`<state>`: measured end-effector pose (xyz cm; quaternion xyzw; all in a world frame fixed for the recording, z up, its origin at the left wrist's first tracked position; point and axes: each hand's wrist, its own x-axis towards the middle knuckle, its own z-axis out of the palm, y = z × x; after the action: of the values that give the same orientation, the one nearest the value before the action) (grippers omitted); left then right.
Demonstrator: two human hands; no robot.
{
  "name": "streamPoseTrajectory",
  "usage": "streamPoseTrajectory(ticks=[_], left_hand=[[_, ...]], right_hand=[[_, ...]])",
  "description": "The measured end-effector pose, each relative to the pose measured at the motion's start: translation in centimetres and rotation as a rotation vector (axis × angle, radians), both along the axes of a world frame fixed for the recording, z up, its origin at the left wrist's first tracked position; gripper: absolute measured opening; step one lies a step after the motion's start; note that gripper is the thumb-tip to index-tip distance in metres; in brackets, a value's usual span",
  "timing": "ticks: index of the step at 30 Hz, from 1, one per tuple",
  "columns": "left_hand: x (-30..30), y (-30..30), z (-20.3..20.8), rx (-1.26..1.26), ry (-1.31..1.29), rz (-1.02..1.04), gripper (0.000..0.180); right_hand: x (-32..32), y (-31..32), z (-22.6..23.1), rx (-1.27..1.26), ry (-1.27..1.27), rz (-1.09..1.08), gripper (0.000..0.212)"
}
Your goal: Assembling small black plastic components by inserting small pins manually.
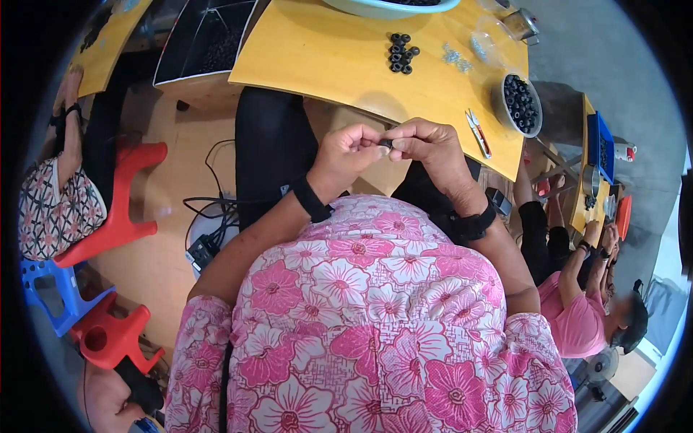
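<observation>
My left hand (345, 160) and my right hand (432, 149) meet just in front of the table's near edge. Between their thumbs and index fingers is a small round black part (386, 143), mostly covered by the fingertips. Both hands are closed in a pinch on it. Beyond them, a little group of black ring-shaped parts (396, 58) lies on the yellow table (317, 58). To the right of that group is a scatter of small pale, shiny pieces (456, 58). Red-handled thread snips (478, 134) rest near the table's right edge.
A clear tub (535, 132) full of black parts stands at the table's right side, with a metal cup (521, 24) farther back. A pale basin (390, 10) sits at the far edge. Cables (216, 206) and red stools (119, 209) are left. Co-workers sit on both sides.
</observation>
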<state>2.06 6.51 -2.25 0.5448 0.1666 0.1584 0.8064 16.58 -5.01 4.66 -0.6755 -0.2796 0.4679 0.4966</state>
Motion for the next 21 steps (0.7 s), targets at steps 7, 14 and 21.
streamPoseTrajectory(ticks=[7, 14, 21], left_hand=[[-0.03, -0.06, 0.02, -0.018, -0.014, 0.001, 0.014], [-0.03, -0.09, -0.23, 0.006, -0.003, 0.022, 0.014], [0.01, -0.01, 0.04, 0.018, -0.016, -0.009, 0.014]], right_hand=[[-0.02, 0.03, -0.09, -0.039, 0.094, -0.043, 0.014], [0.02, 0.12, -0.15, -0.007, 0.021, -0.019, 0.014], [-0.34, 0.25, 0.14, 0.015, 0.04, -0.095, 0.013]])
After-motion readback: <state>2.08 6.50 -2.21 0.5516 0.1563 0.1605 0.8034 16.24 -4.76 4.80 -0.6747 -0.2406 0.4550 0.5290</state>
